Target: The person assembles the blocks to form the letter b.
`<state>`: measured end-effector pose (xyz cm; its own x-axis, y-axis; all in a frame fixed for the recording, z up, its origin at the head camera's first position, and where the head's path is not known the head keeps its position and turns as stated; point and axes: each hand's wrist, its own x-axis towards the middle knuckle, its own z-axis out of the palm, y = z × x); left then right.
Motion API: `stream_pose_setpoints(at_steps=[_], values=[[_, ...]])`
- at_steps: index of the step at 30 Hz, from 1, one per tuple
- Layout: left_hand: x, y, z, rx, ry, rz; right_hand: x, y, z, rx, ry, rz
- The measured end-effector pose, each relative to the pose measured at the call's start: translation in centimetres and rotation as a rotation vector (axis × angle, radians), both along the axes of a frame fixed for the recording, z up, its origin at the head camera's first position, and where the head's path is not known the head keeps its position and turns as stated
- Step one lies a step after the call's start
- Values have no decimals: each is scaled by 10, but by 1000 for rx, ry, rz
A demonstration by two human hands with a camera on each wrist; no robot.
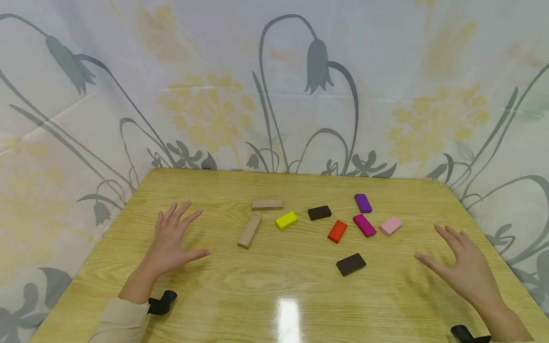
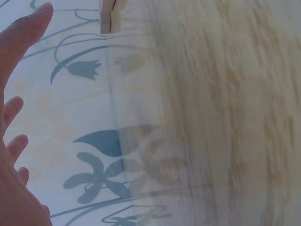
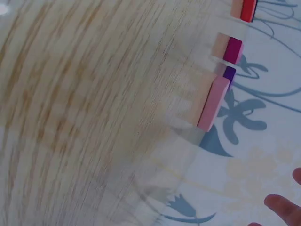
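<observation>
My left hand [image 1: 173,238] hovers at the left with fingers spread, holding nothing. Nearest to it lies a slanted plain wooden block [image 1: 249,232]; behind that is another plain wooden block [image 1: 267,205]. On the right my right hand [image 1: 465,269] is held over the table, its fingers apart and nothing in them. The pink block [image 1: 391,226] is the closest to it. Between the hands also lie a yellow block [image 1: 286,220], a red block [image 1: 337,231], a magenta block [image 1: 364,226], a purple block [image 1: 363,203], a black block [image 1: 319,213] and a dark brown block [image 1: 351,264].
All the blocks lie flat, apart from one another, on a wood-grain table [image 1: 240,295]. A floral curtain [image 1: 214,47] borders the table at the back and sides. Black wrist straps [image 1: 163,303] show at both wrists.
</observation>
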<state>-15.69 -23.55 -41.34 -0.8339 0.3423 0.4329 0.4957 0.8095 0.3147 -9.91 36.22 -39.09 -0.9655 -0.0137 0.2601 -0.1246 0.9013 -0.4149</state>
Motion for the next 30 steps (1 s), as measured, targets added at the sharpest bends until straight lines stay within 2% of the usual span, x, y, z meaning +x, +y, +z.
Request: stream_pose_setpoints(at_steps=[9,30], values=[[-7,8,-1,39,7,-85,-7,-5,-1,-54,83,50],[-21,37,3,72,-68,-206,-21,-21,-4,-95,131,155]])
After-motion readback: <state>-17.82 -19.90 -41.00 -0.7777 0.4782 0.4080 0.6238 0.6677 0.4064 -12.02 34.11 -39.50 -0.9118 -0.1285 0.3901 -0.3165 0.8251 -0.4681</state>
